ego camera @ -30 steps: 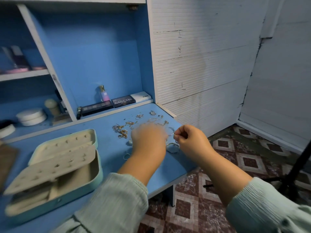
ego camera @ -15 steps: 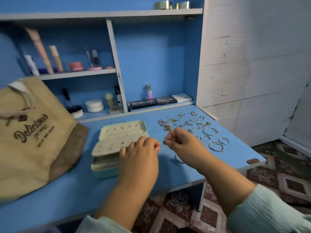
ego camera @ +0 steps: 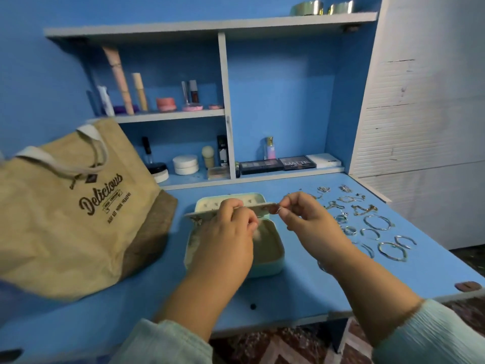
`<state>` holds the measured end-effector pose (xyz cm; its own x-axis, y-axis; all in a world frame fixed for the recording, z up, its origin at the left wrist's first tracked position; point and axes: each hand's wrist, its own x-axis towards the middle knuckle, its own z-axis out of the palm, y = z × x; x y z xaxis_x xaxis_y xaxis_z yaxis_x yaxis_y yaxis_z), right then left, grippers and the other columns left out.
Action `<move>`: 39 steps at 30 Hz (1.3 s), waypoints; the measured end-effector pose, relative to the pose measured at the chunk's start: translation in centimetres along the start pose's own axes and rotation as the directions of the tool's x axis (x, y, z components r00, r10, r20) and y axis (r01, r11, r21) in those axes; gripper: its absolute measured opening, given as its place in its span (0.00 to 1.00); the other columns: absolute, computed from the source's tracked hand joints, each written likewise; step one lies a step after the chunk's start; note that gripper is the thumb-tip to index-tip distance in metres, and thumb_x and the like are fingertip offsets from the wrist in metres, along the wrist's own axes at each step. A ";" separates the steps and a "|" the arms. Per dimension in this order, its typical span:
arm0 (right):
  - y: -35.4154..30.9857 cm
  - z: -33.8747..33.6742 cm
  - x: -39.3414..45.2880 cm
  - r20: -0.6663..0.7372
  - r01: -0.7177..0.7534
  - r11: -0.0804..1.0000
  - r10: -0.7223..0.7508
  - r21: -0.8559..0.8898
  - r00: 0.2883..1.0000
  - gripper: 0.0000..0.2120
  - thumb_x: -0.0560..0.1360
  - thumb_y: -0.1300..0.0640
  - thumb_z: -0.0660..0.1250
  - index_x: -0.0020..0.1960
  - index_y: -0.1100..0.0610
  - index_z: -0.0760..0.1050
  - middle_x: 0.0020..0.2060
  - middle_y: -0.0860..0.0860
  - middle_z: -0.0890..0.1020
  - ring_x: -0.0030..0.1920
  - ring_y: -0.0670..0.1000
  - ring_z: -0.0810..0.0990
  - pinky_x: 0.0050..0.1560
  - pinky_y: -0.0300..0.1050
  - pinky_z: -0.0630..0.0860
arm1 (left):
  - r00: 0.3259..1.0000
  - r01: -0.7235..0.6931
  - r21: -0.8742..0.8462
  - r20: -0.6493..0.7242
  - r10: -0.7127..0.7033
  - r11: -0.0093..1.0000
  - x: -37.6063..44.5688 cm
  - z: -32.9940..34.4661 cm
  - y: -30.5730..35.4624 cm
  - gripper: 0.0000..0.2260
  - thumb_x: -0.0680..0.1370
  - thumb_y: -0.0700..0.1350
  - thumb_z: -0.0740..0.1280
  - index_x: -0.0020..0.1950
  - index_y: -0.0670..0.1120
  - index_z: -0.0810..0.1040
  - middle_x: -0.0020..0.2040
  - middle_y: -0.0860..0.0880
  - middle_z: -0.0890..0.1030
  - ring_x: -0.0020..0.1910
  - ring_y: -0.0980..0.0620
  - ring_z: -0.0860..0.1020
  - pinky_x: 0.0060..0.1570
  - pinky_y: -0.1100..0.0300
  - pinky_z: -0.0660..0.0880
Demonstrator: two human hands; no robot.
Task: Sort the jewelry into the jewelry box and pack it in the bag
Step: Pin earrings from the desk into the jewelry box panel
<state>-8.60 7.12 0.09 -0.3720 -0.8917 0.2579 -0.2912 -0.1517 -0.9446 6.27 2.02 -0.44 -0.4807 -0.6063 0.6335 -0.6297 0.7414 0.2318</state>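
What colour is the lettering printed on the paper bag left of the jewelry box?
Dark brown, on the tan kraft-paper tote bag; only the head view shows it.

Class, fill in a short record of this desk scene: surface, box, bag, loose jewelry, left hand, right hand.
surface: blue desk
box: pale green jewelry box, open, inner panel raised
bag: tan bag, printed "Delicious", left of the box
loose jewelry: hoops and small pieces, right of the box
left hand: holds the inner panel's edge
right hand: pinches a small ring by the panel
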 end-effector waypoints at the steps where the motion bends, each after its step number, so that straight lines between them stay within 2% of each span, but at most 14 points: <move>1: -0.1 0.0 0.5 -0.005 0.012 1.000 -0.013 -0.006 1.000 0.06 0.77 0.60 0.63 0.42 0.52 0.72 0.43 0.50 0.80 0.35 0.34 0.72 0.44 0.36 0.68 | 0.999 0.022 0.009 0.030 -0.022 1.000 0.7 -0.1 -0.2 0.03 0.75 0.40 0.65 0.43 0.47 0.76 0.54 0.47 0.75 0.45 0.44 0.79 0.44 0.52 0.73; 3: -0.1 0.0 1.4 -0.011 0.036 0.999 -0.036 -0.004 0.999 0.06 0.76 0.60 0.64 0.41 0.52 0.73 0.43 0.47 0.81 0.38 0.34 0.74 0.45 0.36 0.69 | 0.996 0.055 0.015 0.063 -0.056 0.998 2.1 -0.3 -0.7 0.05 0.80 0.44 0.60 0.51 0.48 0.75 0.61 0.51 0.70 0.56 0.49 0.74 0.54 0.56 0.65; 5: 0.2 0.0 2.3 -0.029 0.052 0.999 -0.052 -0.005 0.998 0.05 0.75 0.59 0.66 0.41 0.52 0.74 0.44 0.46 0.82 0.43 0.38 0.77 0.48 0.37 0.71 | 0.995 0.053 0.018 0.079 -0.055 0.998 3.5 -0.4 -1.4 0.07 0.81 0.46 0.57 0.54 0.49 0.74 0.64 0.54 0.67 0.60 0.52 0.70 0.56 0.60 0.61; 8: 0.8 0.2 3.5 -0.070 0.047 0.998 -0.050 -0.033 0.996 0.04 0.74 0.59 0.68 0.41 0.52 0.77 0.43 0.44 0.81 0.29 0.38 0.72 0.33 0.29 0.67 | 0.994 0.050 -0.013 0.096 -0.049 0.999 5.2 -0.3 -2.1 0.07 0.81 0.46 0.58 0.54 0.48 0.74 0.63 0.54 0.68 0.59 0.52 0.71 0.57 0.58 0.64; 9: 1.0 0.3 4.0 -0.085 0.048 0.998 -0.053 -0.051 0.995 0.04 0.73 0.59 0.69 0.41 0.52 0.77 0.43 0.45 0.80 0.27 0.38 0.70 0.31 0.28 0.65 | 0.994 0.050 -0.040 0.103 -0.045 0.998 5.8 -0.2 -2.4 0.07 0.80 0.45 0.59 0.53 0.46 0.75 0.61 0.53 0.69 0.58 0.51 0.71 0.57 0.57 0.66; 11: 1.4 0.5 5.0 -0.101 0.065 0.993 -0.075 -0.093 0.992 0.07 0.72 0.60 0.70 0.38 0.50 0.77 0.45 0.46 0.79 0.35 0.38 0.73 0.38 0.30 0.66 | 0.993 0.047 -0.105 0.112 -0.035 0.993 6.7 0.1 -2.9 0.06 0.80 0.43 0.60 0.52 0.45 0.75 0.59 0.52 0.71 0.56 0.51 0.72 0.57 0.55 0.67; 13: 1.6 0.8 5.9 -0.095 0.061 0.990 -0.073 -0.124 0.993 0.09 0.71 0.60 0.71 0.36 0.48 0.77 0.47 0.46 0.78 0.45 0.42 0.75 0.45 0.33 0.67 | 0.992 0.053 -0.151 0.121 -0.035 0.987 7.4 0.4 -3.3 0.06 0.80 0.42 0.59 0.51 0.45 0.75 0.58 0.53 0.70 0.54 0.53 0.72 0.56 0.59 0.66; 15: 1.8 1.0 6.5 -0.080 0.020 0.989 -0.031 -0.144 0.996 0.09 0.70 0.60 0.72 0.35 0.48 0.78 0.47 0.46 0.78 0.49 0.45 0.76 0.46 0.29 0.67 | 0.991 0.062 -0.175 0.126 -0.040 0.983 7.9 0.7 -3.7 0.05 0.80 0.42 0.59 0.51 0.45 0.74 0.57 0.54 0.70 0.53 0.55 0.71 0.54 0.63 0.65; 17: 2.0 1.1 6.8 -0.063 -0.033 0.989 0.024 -0.147 0.998 0.09 0.70 0.59 0.72 0.34 0.49 0.78 0.47 0.45 0.78 0.47 0.46 0.77 0.40 0.26 0.68 | 0.992 0.067 -0.189 0.122 -0.045 0.980 8.3 0.9 -4.0 0.04 0.80 0.42 0.59 0.49 0.46 0.74 0.56 0.55 0.70 0.52 0.56 0.71 0.54 0.64 0.66; 19: 2.2 1.3 6.9 -0.058 -0.052 0.987 0.043 -0.150 0.997 0.10 0.70 0.59 0.73 0.33 0.48 0.78 0.45 0.45 0.79 0.45 0.47 0.77 0.37 0.28 0.69 | 0.993 0.058 -0.195 0.111 -0.036 0.979 8.4 1.2 -4.3 0.04 0.80 0.42 0.59 0.48 0.47 0.73 0.55 0.56 0.70 0.53 0.56 0.71 0.54 0.64 0.65; 25: 2.7 1.8 6.8 -0.060 -0.040 0.985 0.030 -0.169 0.998 0.12 0.70 0.59 0.72 0.34 0.45 0.77 0.44 0.47 0.81 0.48 0.46 0.77 0.48 0.36 0.69 | 0.999 0.009 -0.178 0.032 -0.003 0.984 8.1 1.9 -4.7 0.04 0.79 0.41 0.61 0.49 0.45 0.75 0.58 0.53 0.73 0.58 0.56 0.70 0.55 0.69 0.61; 32: 3.0 2.5 6.5 -0.076 0.022 0.986 -0.035 -0.167 0.996 0.13 0.70 0.60 0.72 0.34 0.43 0.77 0.42 0.43 0.79 0.45 0.41 0.76 0.43 0.26 0.68 | 0.999 -0.026 -0.173 -0.047 0.018 0.985 7.4 2.5 -5.2 0.04 0.79 0.41 0.62 0.48 0.45 0.76 0.61 0.49 0.75 0.60 0.53 0.71 0.58 0.65 0.63; 34: 3.1 2.6 6.5 -0.079 0.021 0.986 -0.034 -0.168 0.996 0.12 0.70 0.59 0.72 0.35 0.43 0.77 0.43 0.43 0.79 0.45 0.40 0.76 0.41 0.24 0.68 | 0.998 -0.029 -0.184 -0.062 0.018 0.982 7.2 2.6 -5.2 0.05 0.79 0.42 0.62 0.48 0.44 0.77 0.61 0.48 0.75 0.60 0.53 0.72 0.58 0.67 0.63; 39: 2.9 2.9 6.2 -0.074 0.046 0.989 -0.057 -0.137 0.996 0.12 0.69 0.61 0.73 0.34 0.45 0.78 0.44 0.47 0.77 0.44 0.40 0.75 0.40 0.24 0.67 | 0.996 -0.047 -0.213 -0.085 0.029 0.976 6.8 2.6 -5.2 0.08 0.79 0.44 0.60 0.48 0.44 0.78 0.61 0.48 0.76 0.59 0.55 0.72 0.58 0.69 0.63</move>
<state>-9.18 -0.15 -1.64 -0.4191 -0.8476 0.3254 -0.4261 -0.1329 -0.8949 4.71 -6.76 0.78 -0.4451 -0.5578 0.7005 -0.4621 0.8132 0.3538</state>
